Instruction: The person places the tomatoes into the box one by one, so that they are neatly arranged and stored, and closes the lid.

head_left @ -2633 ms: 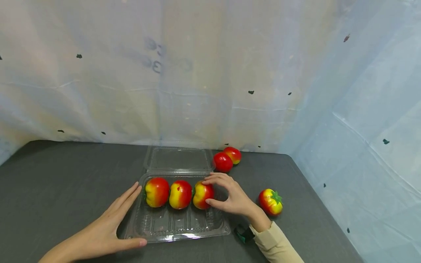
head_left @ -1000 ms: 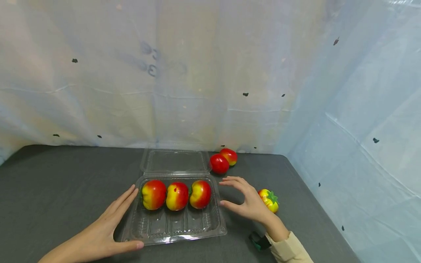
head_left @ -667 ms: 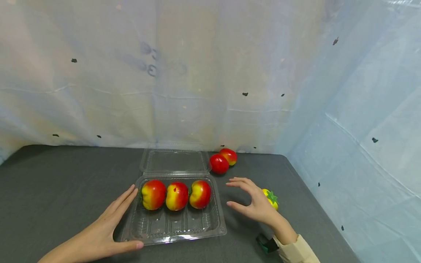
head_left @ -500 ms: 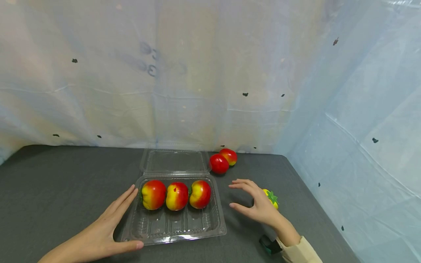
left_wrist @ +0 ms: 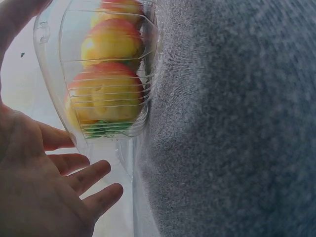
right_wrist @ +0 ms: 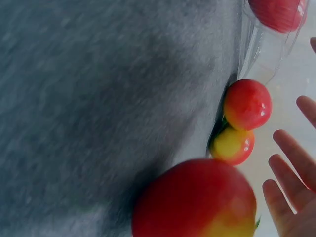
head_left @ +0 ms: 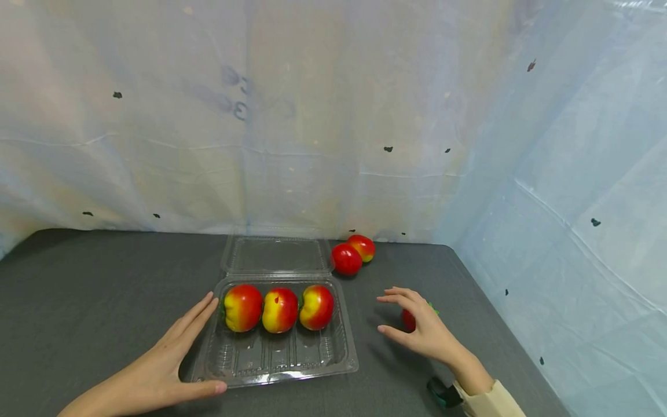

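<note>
A clear plastic clamshell box lies with its lid folded back, and three red-and-yellow tomatoes sit in a row along its far side. At the box's left side my left hand is spread, fingertips and thumb right at the rim. My right hand hovers right of the box, thumb and fingers apart with nothing between them. It partly hides a loose tomato with a green leafy top. In the right wrist view that tomato looms large beside the extended fingers.
Two more tomatoes rest together by the lid's right edge. A dark grey cloth covers the table. Pale sheeting hangs behind and to the right. A dark band is on my right wrist, by the beige sleeve.
My right hand has let go of the rightmost tomato in the box and moved right, over to the loose one. The left hand has stayed at the box's left side.
</note>
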Available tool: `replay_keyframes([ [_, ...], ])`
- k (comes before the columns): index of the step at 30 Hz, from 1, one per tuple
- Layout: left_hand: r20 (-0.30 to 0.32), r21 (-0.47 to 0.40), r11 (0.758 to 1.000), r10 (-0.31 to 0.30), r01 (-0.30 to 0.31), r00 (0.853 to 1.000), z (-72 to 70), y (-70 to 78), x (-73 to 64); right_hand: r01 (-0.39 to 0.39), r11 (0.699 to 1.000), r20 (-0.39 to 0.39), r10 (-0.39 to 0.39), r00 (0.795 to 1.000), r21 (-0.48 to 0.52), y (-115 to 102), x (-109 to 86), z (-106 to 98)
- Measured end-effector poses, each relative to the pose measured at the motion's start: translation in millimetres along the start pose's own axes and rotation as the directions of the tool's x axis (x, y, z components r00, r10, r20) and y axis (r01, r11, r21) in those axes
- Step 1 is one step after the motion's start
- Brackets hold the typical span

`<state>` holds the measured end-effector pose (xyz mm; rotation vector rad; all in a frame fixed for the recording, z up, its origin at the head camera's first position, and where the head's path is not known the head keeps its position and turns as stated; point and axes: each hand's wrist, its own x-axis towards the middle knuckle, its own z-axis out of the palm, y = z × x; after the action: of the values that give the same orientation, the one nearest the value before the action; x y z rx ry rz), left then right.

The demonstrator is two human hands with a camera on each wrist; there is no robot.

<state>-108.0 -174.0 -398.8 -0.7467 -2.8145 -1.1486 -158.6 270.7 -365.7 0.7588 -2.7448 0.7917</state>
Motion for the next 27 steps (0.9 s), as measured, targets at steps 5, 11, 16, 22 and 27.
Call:
replay_keyframes([
  [5, -0.002, -0.001, 1.000, 0.000, 0.000, 1.000, -0.4, 0.5, 0.2, -0.008, 1.000, -0.008, 0.008, 1.000, -0.014, 7, -5.6, -4],
  [11, -0.001, 0.002, 1.000, -0.003, 0.003, 1.000, -0.4, 0.6, 0.3, -0.036, 0.999, -0.016, 0.035, 0.999, -0.031, 14, -10.5, -9],
  [16, -0.003, -0.001, 1.000, 0.000, 0.000, 1.000, -0.2, 0.7, 0.3, -0.054, 0.998, -0.038, 0.052, 0.998, -0.029, 17, -14.0, -12],
  [22, -0.004, -0.003, 1.000, 0.003, -0.003, 1.000, -0.2, 1.1, 0.3, -0.080, 0.996, -0.042, 0.079, 0.996, -0.029, 21, -19.1, -16],
  [27, -0.005, 0.003, 1.000, 0.006, -0.006, 1.000, 0.0, 1.2, 0.4, -0.111, 0.993, -0.022, 0.110, 0.994, -0.037, 24, -22.5, -19],
])
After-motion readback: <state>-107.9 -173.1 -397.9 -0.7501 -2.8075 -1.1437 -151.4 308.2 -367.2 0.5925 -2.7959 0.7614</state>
